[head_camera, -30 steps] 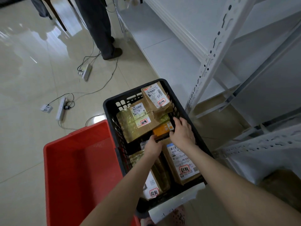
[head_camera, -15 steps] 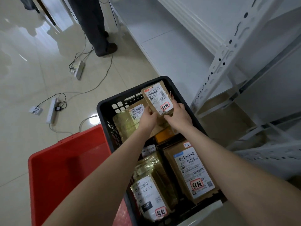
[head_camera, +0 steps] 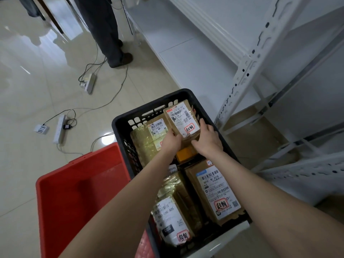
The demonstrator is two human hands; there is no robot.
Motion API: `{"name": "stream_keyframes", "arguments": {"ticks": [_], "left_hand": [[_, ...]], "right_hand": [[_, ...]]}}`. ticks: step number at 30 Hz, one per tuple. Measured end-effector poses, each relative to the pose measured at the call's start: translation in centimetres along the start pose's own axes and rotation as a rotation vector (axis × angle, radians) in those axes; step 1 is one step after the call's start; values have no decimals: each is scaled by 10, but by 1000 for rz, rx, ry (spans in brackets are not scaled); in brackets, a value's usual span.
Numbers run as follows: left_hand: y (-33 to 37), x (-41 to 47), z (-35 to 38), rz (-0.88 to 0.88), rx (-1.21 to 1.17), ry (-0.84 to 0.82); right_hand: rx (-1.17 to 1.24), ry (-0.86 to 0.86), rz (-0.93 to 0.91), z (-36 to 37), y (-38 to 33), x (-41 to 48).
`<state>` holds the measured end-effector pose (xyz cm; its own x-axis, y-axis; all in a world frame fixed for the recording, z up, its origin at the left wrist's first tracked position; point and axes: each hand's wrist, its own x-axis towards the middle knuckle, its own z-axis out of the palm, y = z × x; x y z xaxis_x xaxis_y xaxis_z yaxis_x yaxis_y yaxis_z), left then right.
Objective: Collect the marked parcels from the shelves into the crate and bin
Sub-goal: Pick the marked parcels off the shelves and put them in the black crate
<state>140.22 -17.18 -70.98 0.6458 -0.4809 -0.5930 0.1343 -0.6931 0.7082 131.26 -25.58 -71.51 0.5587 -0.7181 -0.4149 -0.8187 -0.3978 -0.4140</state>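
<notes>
A person's left hand (head_camera: pixel 172 141) and right hand (head_camera: pixel 209 139) both grip a small labelled parcel (head_camera: pixel 183 121), tilted over other parcels at the far end of a black crate (head_camera: pixel 122 125) beside a red bin (head_camera: pixel 55 183).

Left hand (head_camera: pixel 172 141), right hand (head_camera: pixel 209 138) grip small labelled parcel (head_camera: pixel 183 121) over black crate (head_camera: pixel 119 123); red bin (head_camera: pixel 55 192) beside.
</notes>
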Motion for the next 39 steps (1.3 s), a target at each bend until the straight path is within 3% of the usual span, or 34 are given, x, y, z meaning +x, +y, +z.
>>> {"name": "stream_keyframes", "arguments": {"ticks": [5,9,19,30,39], "left_hand": [[8,-31,-7,67,174,-14],[19,-66,-10,165,472,5],[44,-159,36,593,1165,-143],[67,-319,141,1149,1384,-327],[65,-504,259,1549,1347,-423]], "right_hand": [[-33,18,-6,-20,9,-26],[-32,59,-6,-43,21,-55],[-49,146,144,-73,61,-180],[28,407,494,-121,160,-376],[38,626,745,-159,263,-562]]}}
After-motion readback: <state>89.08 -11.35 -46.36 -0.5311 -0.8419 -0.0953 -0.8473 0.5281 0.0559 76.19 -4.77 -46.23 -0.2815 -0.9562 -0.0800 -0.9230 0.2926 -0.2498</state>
